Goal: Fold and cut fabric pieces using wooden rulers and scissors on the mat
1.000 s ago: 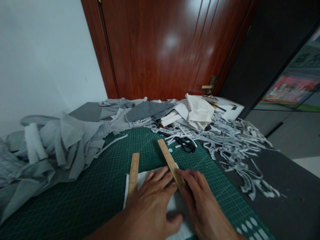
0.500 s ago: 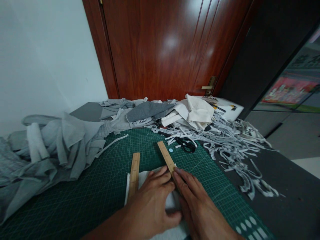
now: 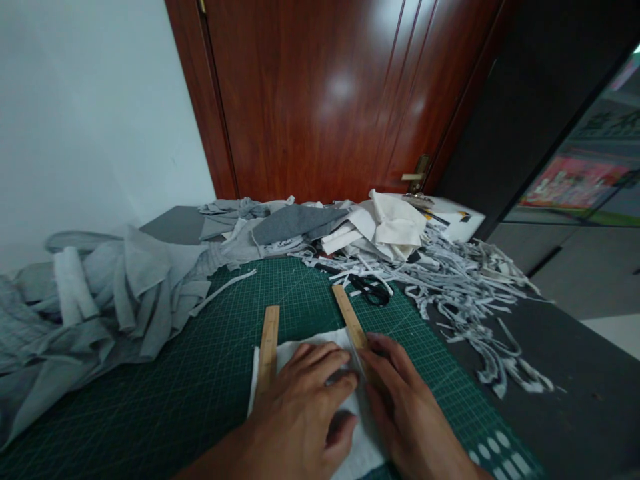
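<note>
A light grey cloth (image 3: 336, 339) lies flat on the green cutting mat (image 3: 295, 283). One wooden ruler (image 3: 269, 340) rests along the cloth's left side, partly under my left wrist. The other wooden ruler (image 3: 349, 315) lies slanted at the cloth's right edge. My left hand (image 3: 310, 400) is spread over the cloth between the rulers, fingers bent and apart. My right hand (image 3: 400, 393) has its fingers on the right ruler, holding it at its near part, which the hand hides.
Grey cloths (image 3: 135, 287) are heaped at the left. Black scissors (image 3: 370, 290) lie beyond the right ruler, beside tangled fabric strips (image 3: 475, 293). Cream and grey fabric (image 3: 397, 227) and a white box (image 3: 455, 217) stand at the back, before a brown door (image 3: 320, 100).
The right ruler has shifted to the right with my right hand, baring more cloth. My left hand has stayed nearly in place, its fingers slightly moved.
</note>
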{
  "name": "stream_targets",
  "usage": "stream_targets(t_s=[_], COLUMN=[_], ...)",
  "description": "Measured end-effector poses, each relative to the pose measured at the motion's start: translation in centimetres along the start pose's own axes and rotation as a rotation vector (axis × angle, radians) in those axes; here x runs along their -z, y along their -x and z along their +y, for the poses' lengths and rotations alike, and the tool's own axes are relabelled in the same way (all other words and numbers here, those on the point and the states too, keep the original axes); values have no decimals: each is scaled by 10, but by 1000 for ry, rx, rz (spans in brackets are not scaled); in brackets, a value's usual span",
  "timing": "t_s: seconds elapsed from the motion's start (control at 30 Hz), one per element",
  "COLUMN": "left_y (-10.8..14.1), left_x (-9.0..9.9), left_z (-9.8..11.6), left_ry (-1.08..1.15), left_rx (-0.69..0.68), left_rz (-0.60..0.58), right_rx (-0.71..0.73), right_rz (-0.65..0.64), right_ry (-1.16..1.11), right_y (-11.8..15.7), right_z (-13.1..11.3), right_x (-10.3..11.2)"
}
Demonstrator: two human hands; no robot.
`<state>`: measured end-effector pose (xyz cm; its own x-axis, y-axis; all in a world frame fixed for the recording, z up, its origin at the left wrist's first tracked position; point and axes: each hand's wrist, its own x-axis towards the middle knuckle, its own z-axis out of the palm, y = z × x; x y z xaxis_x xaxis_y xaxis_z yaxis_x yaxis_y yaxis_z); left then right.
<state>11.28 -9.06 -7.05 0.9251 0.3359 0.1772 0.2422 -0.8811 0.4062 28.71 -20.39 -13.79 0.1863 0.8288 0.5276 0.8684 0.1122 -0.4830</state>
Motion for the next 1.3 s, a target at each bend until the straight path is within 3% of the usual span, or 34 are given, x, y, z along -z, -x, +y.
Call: stream_targets(t_s=[0.23,0.33,0.47,0.63,0.9,1.1,1.3], left_y=[0,0,-1,-1,-1,-1,-1], left_x=[0,-3,-3,0,-2,-1,0], left_z=[0,-3,-4,-1,-1,-1,-1], left_ry=[0,36,95,76,52,46,48], left_rx=[51,80,111,111,108,99,100], left_rz=[-81,-54,7,-27,-37,-40,-33], right_rx=[64,72,38,-30,6,116,198], right_rz=[11,-13,17,3,-23,-185,-375], right_ry=[2,15,110,241,113,-60,55], right_y=[1,1,0,0,-2,-16,-43], right_z=[-3,-6,-7,-6,-6,-7,-2], right_x=[6,8,8,6,12,27,42])
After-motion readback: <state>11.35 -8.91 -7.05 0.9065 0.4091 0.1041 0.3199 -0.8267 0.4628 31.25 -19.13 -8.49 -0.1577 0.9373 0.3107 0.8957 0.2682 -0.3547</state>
